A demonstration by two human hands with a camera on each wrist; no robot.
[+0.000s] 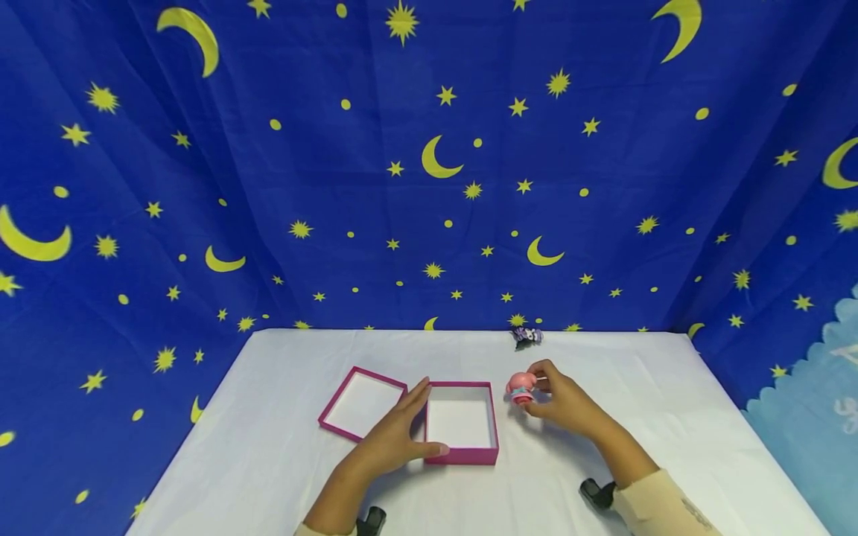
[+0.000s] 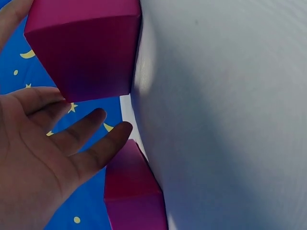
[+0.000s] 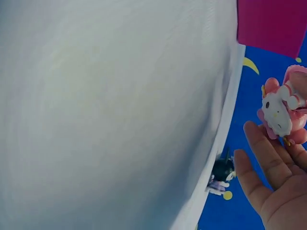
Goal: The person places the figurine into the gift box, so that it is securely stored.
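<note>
My right hand (image 1: 559,398) pinches a small pink toy figurine (image 1: 520,388) between thumb and fingers, just right of an open box. In the right wrist view the figurine (image 3: 283,112) shows a white face with a pink hood, and the lower fingers of the hand (image 3: 276,179) are extended. The square magenta box (image 1: 462,455) has a white inside with nothing in it. Against its left side lies my left hand (image 1: 389,439), thumb over the front rim and fingers stretched towards the back left corner. In the left wrist view the fingers of that hand (image 2: 43,148) look fairly straight beside the box (image 2: 91,57).
Left of the box lies its matching magenta lid (image 1: 365,406), white inside up, close to the left fingers. A dark purple and black figurine (image 1: 527,336) lies near the far edge of the white table (image 1: 281,372). Behind hangs a blue star-and-moon cloth (image 1: 375,201).
</note>
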